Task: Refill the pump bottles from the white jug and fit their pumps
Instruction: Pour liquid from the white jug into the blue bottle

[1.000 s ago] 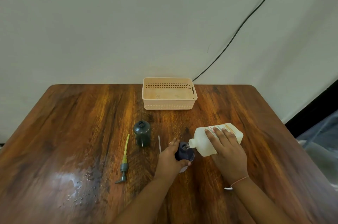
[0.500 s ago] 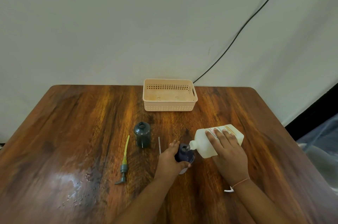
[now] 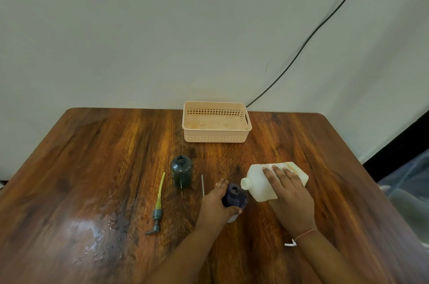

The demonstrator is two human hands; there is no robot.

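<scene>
Pouring from the white jug

The right hand holds the tipped white jug; the left hand grips the dark blue bottle, open on top.

A thin pink thread bracelet with a white loose end circles the wrist of the right hand, lower right of the frame.

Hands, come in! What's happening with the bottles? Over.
Left hand grips the dark blue bottle. Right hand holds the white jug tipped, spout at its mouth. Green bottle open, pump lying beside it. Nothing blocking.
</scene>
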